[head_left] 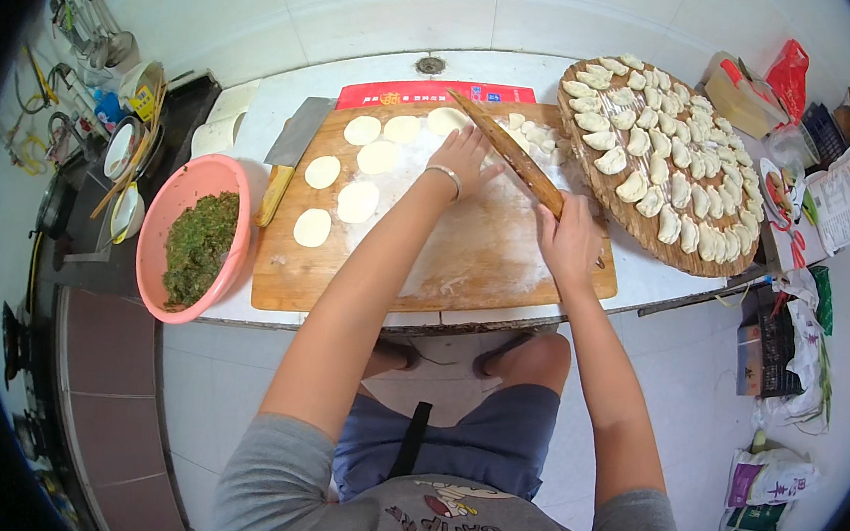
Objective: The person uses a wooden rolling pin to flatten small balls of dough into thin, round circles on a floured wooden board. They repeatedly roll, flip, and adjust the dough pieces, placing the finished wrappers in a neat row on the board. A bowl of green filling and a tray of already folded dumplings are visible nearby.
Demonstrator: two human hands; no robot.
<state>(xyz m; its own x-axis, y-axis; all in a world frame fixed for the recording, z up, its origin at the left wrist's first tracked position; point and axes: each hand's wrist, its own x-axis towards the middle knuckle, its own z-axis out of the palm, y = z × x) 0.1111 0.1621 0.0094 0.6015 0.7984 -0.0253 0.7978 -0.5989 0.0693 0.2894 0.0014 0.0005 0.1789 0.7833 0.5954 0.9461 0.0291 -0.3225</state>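
Observation:
My right hand (569,239) grips one end of a wooden rolling pin (514,155), which slants up and left over the floured cutting board (289,280). At its far end lies a round dough wrapper (446,119). My left hand (465,159) reaches beside the pin, fingers stretched out at that wrapper's near edge; whether they press on it I cannot tell. Several more rolled wrappers (358,201) lie on the board's left half. Small dough pieces (535,134) sit right of the pin, near the board's back edge.
A cleaver (300,136) rests along the board's left edge, beside a pink bowl (157,215) of chopped green filling (202,248). At right, a round wooden board (638,220) carries many folded dumplings (659,144). Red scissors (796,247) and plastic bags lie beyond it.

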